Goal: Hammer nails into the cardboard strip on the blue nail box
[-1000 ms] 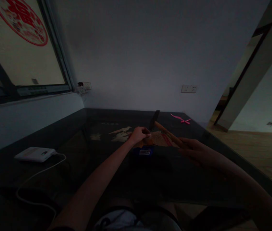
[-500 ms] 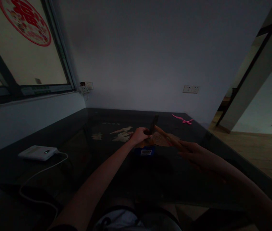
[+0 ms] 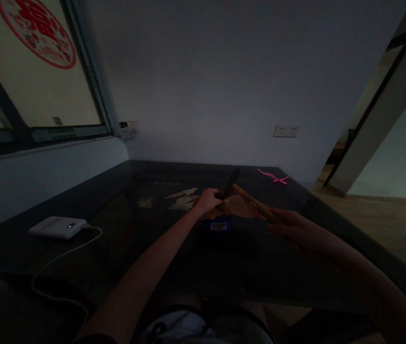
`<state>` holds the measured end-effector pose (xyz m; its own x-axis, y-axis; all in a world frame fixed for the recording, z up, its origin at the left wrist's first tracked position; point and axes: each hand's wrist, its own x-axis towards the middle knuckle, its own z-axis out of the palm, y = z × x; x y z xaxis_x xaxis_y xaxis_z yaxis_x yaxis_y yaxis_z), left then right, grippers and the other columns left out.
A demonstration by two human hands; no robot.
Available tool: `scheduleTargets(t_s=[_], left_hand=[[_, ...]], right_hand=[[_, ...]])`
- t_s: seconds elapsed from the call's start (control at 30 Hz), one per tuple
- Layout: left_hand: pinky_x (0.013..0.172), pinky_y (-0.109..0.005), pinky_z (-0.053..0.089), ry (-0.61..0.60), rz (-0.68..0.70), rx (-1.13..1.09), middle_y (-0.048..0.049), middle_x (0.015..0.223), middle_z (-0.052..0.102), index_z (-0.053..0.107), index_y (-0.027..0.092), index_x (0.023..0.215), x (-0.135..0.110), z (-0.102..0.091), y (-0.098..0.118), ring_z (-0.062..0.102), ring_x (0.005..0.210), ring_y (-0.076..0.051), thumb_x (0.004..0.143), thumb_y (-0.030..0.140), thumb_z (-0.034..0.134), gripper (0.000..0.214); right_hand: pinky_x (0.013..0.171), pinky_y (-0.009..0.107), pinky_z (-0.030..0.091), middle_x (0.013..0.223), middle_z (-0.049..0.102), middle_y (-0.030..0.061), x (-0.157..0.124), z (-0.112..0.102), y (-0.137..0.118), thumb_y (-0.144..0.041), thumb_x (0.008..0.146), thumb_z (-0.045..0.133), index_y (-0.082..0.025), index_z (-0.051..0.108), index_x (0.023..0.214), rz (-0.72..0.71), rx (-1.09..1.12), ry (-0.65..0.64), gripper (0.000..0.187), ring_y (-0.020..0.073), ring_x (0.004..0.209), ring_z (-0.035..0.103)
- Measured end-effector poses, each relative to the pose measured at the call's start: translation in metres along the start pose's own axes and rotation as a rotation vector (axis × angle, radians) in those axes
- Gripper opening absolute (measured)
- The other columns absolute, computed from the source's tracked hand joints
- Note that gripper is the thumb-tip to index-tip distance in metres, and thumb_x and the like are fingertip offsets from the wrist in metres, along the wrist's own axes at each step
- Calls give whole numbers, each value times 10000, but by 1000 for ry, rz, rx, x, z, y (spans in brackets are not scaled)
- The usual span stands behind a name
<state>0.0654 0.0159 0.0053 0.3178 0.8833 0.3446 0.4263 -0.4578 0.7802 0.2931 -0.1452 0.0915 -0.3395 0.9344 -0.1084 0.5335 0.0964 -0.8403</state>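
Observation:
My left hand point(image 3: 210, 201) is closed near the middle of the dark table, its fingers bent around the lower end of a dark flat bar point(image 3: 233, 180) that tilts up and away. My right hand point(image 3: 289, 224) is wrapped round the near end of a wooden stick point(image 3: 251, 200), whose far end meets the bar. Under the stick lies a speckled orange-brown piece point(image 3: 240, 207), partly hidden by it. Below my left hand stands a blue box point(image 3: 218, 225) with a white label. Dim light blurs the details of the bar and the piece.
At the left, a white power bank point(image 3: 58, 227) lies on the table point(image 3: 188, 263), with a white cable point(image 3: 66, 248) running toward me. A pink ribbon point(image 3: 276, 178) is at the far right. Pale bird-like decoration point(image 3: 183, 198) marks the tabletop left of my hand.
The dark bar's top has shifted slightly right and up, and the stick's far end has moved slightly with it. Both hands keep nearly the same place and grip.

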Motion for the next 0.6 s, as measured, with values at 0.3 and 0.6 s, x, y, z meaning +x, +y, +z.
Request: scheduleTargets(t_s=[0.3,0.6], left_hand=[[694,-245,463,-10,-9,28,-55,808,684,676,108,809,0,-1,3,612,735,-145,633,204,685,201],[709,-243,466,-14,-25,41,-63,797,684,674,105,788,-3,-3,11,612,741,-143,643,191,679,168]], right_hand=[[326,157,317,570,503,-42,-3,-1,4,-366,763,555,-203,430,1298,32,13,31,573,67,391,415],[343,153,329,648,550,-27,-6,-2,-1,-394,771,556,-220,374,1338,-18,55,12,620,64,420,430]])
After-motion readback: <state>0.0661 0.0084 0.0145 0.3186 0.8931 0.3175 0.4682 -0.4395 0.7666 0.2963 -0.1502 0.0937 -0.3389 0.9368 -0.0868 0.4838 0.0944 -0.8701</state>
